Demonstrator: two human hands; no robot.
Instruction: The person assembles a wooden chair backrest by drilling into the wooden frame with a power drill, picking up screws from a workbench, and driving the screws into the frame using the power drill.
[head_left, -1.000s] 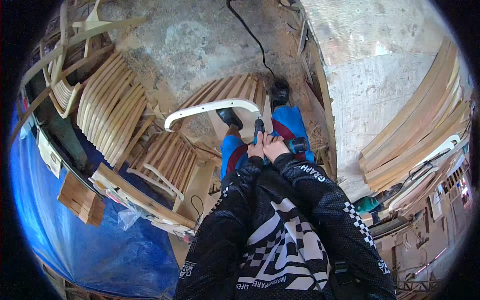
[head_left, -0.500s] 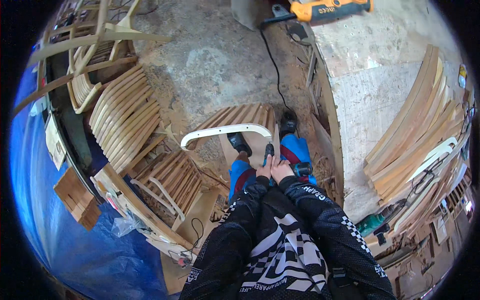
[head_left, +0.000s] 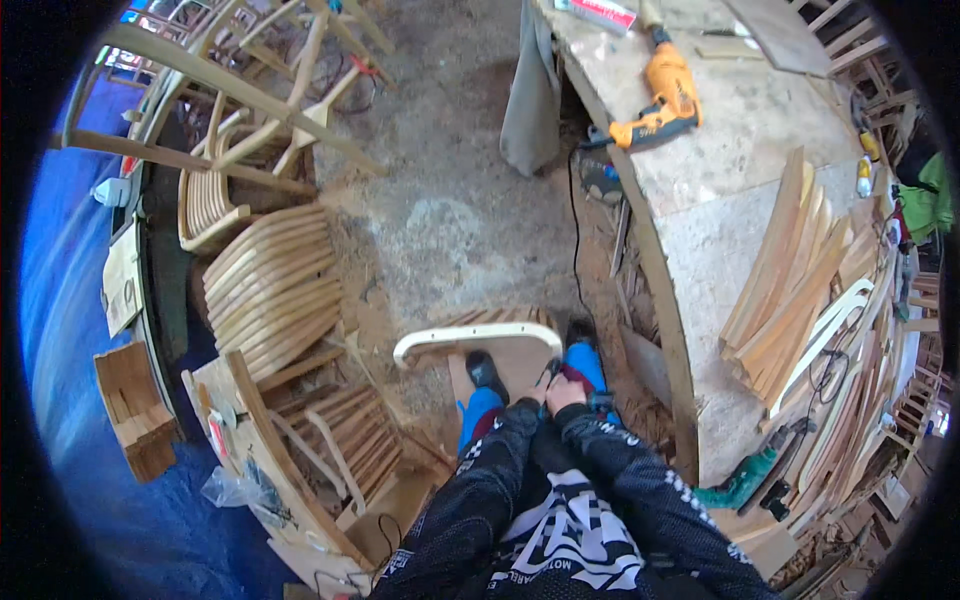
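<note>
My right hand (head_left: pixel 567 393) is closed around a cordless drill (head_left: pixel 549 371), dark with teal parts, whose base shows to the right of that hand. My left hand (head_left: pixel 534 389) presses close against the right one, its fingers closed on the drill's body. The drill's nose points away from me, at the right end of a pale curved wooden rail (head_left: pixel 480 332) dotted with dark holes. Brown wooden slats (head_left: pixel 505 315) run from behind this rail, mostly hidden by it. The slatted piece stands on the floor by my feet, over a flat brown board (head_left: pixel 510 378).
To the right is a worktable (head_left: pixel 725 215) bearing an orange corded drill (head_left: pixel 668 95), stacked wooden strips (head_left: pixel 790 270) and a green power tool (head_left: pixel 745 478). Curved slatted pieces (head_left: pixel 270 290) stand at left, below a wooden frame (head_left: pixel 310 115). A black cable (head_left: pixel 576 230) hangs beside the table.
The view has tilted farther forward, so more of the table and floor shows and everything near my feet sits lower. Both hands stay on the drill at the rail's right end.
</note>
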